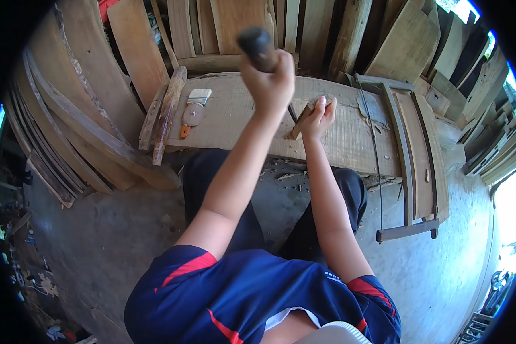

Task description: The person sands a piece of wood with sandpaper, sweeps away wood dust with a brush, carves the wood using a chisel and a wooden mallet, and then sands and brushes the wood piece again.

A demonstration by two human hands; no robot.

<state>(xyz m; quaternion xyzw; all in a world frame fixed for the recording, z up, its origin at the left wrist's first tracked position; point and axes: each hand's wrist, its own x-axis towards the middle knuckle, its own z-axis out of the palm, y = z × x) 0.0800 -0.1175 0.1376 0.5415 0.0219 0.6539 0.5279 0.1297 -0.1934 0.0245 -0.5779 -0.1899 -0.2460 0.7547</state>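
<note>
My left hand [269, 80] is raised over the wooden bench [229, 132], closed round a dark, rounded tool [253, 40]. A narrow dark shaft [292, 114] shows below that hand; whether it belongs to the same tool I cannot tell. My right hand [320, 119] is closed on a small wooden piece [301, 125] standing slanted on the bench top, just right of the shaft. A wide white-bristled brush [199, 97] lies at the bench's left, with a pale round disc [192, 116] over its handle, beside a long rough stick [167, 117].
A wooden frame saw [407, 166] rests across the bench's right end, near a pale flat item [371, 110]. Boards [132, 46] lean round the back and both sides. My legs are under the bench's front edge, above a concrete floor [103, 241] with wood scraps.
</note>
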